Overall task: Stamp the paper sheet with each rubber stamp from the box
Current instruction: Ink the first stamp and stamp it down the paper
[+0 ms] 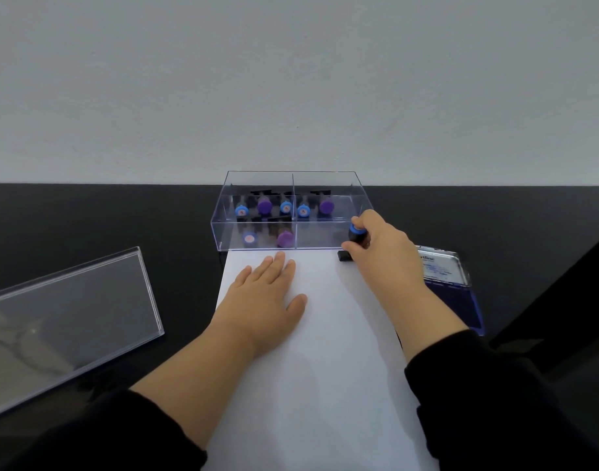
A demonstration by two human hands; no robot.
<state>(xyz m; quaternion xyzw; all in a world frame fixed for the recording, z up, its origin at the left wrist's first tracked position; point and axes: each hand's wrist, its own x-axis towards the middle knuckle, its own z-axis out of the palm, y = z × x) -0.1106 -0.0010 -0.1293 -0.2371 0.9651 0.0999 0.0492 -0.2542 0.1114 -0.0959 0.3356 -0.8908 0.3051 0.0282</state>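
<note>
Pressing flat with straight fingers, the left hand (269, 297) held the paper sheet (311, 368) on the black table (87, 219) — a grey wall (291, 79) rose behind. The right hand (381, 243) gripped a blue-topped stamp (355, 234) at the sheet's far right corner, just beside the clear box (291, 212); an ink pad (451, 283) lay right, the lid (67, 321) left.

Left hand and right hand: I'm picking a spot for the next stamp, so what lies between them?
Only bare white paper lies between the left hand and the right hand, seen in the head view.
</note>
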